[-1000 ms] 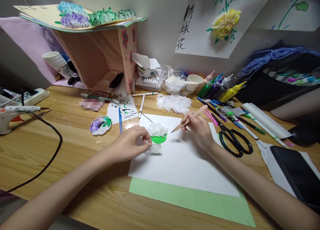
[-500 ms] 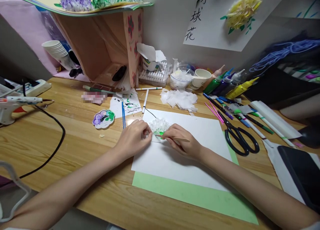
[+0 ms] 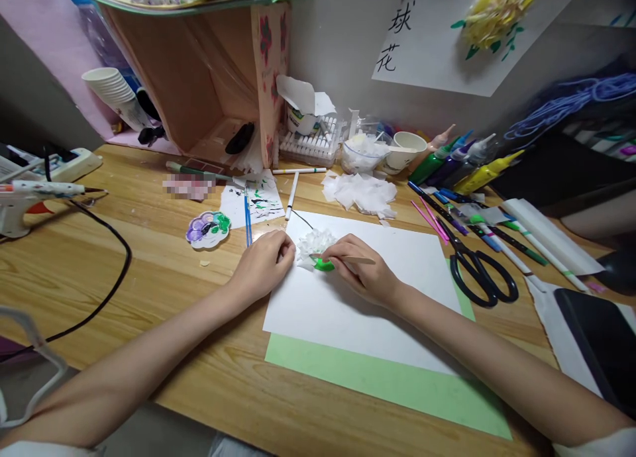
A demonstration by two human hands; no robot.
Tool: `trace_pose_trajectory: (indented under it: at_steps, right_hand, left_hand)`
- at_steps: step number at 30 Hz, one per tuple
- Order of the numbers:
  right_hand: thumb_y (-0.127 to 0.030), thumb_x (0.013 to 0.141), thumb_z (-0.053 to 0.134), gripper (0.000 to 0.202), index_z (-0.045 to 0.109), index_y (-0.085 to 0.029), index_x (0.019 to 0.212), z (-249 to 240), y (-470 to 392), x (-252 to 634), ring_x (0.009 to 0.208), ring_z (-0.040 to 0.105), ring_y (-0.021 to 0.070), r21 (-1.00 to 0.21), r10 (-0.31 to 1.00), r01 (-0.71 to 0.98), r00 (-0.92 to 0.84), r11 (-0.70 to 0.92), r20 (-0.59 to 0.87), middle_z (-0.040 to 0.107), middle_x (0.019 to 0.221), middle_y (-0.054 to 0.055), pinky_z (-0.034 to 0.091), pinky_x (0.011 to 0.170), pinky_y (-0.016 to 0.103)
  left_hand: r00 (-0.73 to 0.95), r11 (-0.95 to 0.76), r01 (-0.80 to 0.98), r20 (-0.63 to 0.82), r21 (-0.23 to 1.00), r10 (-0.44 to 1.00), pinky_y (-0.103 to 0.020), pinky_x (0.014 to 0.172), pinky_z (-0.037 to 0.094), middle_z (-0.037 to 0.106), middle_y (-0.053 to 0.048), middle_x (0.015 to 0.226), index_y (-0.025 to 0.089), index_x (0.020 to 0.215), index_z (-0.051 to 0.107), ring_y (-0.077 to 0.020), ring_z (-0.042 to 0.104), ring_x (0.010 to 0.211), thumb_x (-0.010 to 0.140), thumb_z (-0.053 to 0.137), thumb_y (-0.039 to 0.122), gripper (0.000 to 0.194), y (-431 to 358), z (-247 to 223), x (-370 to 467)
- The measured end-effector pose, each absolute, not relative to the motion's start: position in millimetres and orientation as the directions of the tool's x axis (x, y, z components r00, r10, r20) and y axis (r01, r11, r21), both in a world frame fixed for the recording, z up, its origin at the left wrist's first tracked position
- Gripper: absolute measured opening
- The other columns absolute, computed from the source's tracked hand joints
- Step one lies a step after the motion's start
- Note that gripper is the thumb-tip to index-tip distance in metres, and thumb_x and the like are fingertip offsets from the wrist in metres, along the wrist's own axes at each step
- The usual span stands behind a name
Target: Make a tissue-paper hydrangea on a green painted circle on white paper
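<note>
My right hand (image 3: 365, 269) pinches a flat wooden stick (image 3: 358, 260). The stick's tip touches a cluster of white, petal-like paper pieces (image 3: 315, 244) on a white sheet (image 3: 397, 324). A bright green patch (image 3: 324, 265) shows along the cluster's lower edge, partly behind my right fingers. At the sheet's left edge rests my left hand (image 3: 265, 261), its fingers curled and closed beside the cluster. Whatever lies between those fingertips, if anything, is hidden. Under the white sheet lies a green sheet (image 3: 377, 391).
Black-handled scissors (image 3: 479, 275) and several pens lie right of the sheets. Behind are torn white paper (image 3: 360, 192), a paper cup (image 3: 405, 151) and paint bottles (image 3: 489, 172). On the left are a paint palette (image 3: 209, 230), blue sticks (image 3: 247, 220) and a glue gun (image 3: 30, 199) with its cable.
My left hand has drawn back slightly left from the cluster. The small white piece between the hands no longer shows there, and more of the green patch is visible. The view has tilted slightly.
</note>
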State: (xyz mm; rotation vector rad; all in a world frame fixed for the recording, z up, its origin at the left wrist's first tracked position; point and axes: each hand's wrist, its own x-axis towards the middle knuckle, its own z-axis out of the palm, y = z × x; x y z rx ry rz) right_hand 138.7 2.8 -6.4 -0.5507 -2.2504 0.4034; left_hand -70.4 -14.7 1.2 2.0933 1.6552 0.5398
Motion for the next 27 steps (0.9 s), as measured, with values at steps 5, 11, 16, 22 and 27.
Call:
trace_pose_trajectory:
  at_steps: [5, 11, 16, 22, 27]
  right_hand:
    - [-0.016, 0.091, 0.040, 0.017, 0.056, -0.019, 0.086, 2.2, 5.2, 127.7, 0.074, 0.056, 0.0171, -0.581, 0.670, 0.362, -0.551, 0.729, 0.497, 0.062, 0.079, 0.005, 0.046, 0.068, 0.031]
    - [-0.025, 0.093, 0.037, 0.028, 0.057, -0.018, 0.075, 8.8, 8.4, 118.5, 0.074, 0.058, 0.0172, -0.699, 0.794, 0.418, -0.482, 0.581, 0.372, 0.060, 0.082, 0.006, 0.046, 0.069, 0.031]
    - [-0.022, 0.093, 0.038, 0.025, 0.056, -0.019, 0.076, 6.2, 1.9, 127.0, 0.072, 0.057, 0.0162, -0.709, 0.775, 0.346, -0.433, 0.614, 0.460, 0.061, 0.080, 0.005, 0.046, 0.066, 0.031]
    - [-0.015, 0.090, 0.040, 0.019, 0.056, -0.019, 0.081, 3.4, -0.8, 127.0, 0.074, 0.056, 0.0168, -0.606, 0.672, 0.320, -0.509, 0.728, 0.538, 0.062, 0.078, 0.005, 0.045, 0.070, 0.031]
    - [-0.014, 0.090, 0.040, 0.018, 0.055, -0.019, 0.082, -0.1, 1.2, 123.6, 0.074, 0.056, 0.0168, -0.574, 0.649, 0.325, -0.521, 0.751, 0.554, 0.062, 0.079, 0.005, 0.045, 0.069, 0.031]
  left_hand:
    - [0.233, -0.206, 0.799, 0.025, 0.565, 0.972, -0.029, 0.064, 0.040, 0.060, -0.004, 0.080, 0.018, 0.080, 0.054, -0.0176, 0.054, 0.076, 0.084, 0.044, 0.023, 0.012, -17.3, 3.4, -69.4]
    - [0.237, -0.207, 0.790, 0.024, 0.578, 0.971, -0.029, 0.066, 0.041, 0.060, -0.004, 0.081, 0.018, 0.081, 0.055, -0.0179, 0.055, 0.077, 0.084, 0.045, 0.022, 0.011, -17.5, 3.1, -70.9]
    - [0.247, -0.215, 0.785, 0.024, 0.580, 0.969, -0.029, 0.067, 0.041, 0.059, -0.004, 0.081, 0.018, 0.080, 0.055, -0.0177, 0.054, 0.078, 0.083, 0.045, 0.021, 0.011, -16.2, 3.5, -71.2]
    - [0.244, -0.210, 0.784, 0.020, 0.584, 0.969, -0.029, 0.067, 0.041, 0.059, -0.003, 0.081, 0.018, 0.080, 0.055, -0.0177, 0.054, 0.079, 0.083, 0.046, 0.020, 0.010, -16.2, 3.8, -70.8]
    - [0.244, -0.213, 0.780, 0.027, 0.588, 0.969, -0.029, 0.067, 0.041, 0.058, -0.004, 0.080, 0.018, 0.080, 0.055, -0.0178, 0.054, 0.078, 0.083, 0.046, 0.021, 0.010, -17.1, 3.2, -70.7]
